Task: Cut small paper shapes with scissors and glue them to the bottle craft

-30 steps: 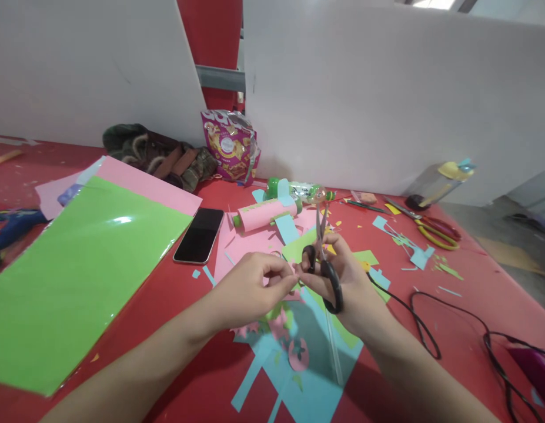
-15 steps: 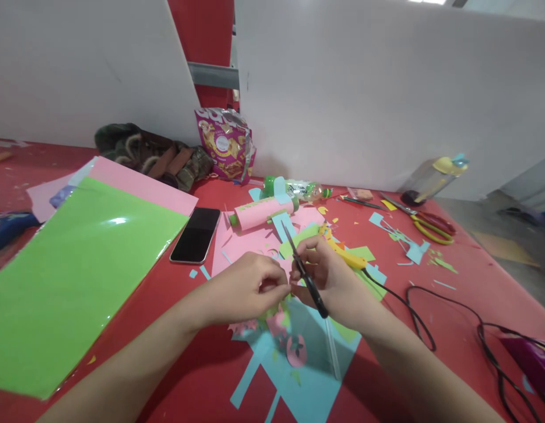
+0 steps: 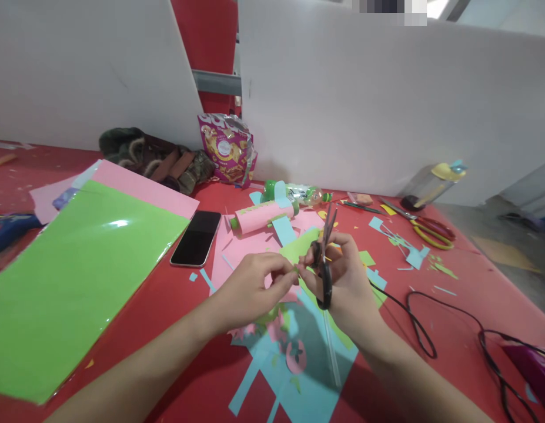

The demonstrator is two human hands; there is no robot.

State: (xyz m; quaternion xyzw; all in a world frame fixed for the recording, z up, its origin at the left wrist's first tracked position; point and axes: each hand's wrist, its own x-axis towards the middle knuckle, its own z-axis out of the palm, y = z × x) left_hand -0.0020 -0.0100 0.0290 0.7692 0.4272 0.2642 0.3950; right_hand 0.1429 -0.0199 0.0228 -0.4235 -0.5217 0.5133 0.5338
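Observation:
Black-handled scissors (image 3: pixel 326 282) are in my right hand (image 3: pixel 348 282), blades pointing up and slightly apart. My left hand (image 3: pixel 257 288) is closed in a pinch on a tiny green paper piece (image 3: pixel 296 269), which the right fingertips also meet. Below the hands lie a blue paper sheet (image 3: pixel 316 382), a pink paper cutout (image 3: pixel 296 356) with a hole in it, and pink and green scraps. Beyond them is a pink paper-wrapped tube (image 3: pixel 263 216) with green ends and blue paper tabs. The hot glue gun is mostly hidden behind my right hand.
To the left are a phone (image 3: pixel 196 238) and green sheets in a plastic sleeve (image 3: pixel 87 276). A snack bag (image 3: pixel 228 150), green bottle (image 3: pixel 294 192) and clear bottle (image 3: pixel 435 185) stand or lie along the back. Red-and-yellow-handled scissors (image 3: pixel 433 232) and a black cable (image 3: pixel 413 317) are right.
The scissors have turned in my right hand from slanting left to nearly upright, and their blades have parted. Both hands have shifted slightly right and up.

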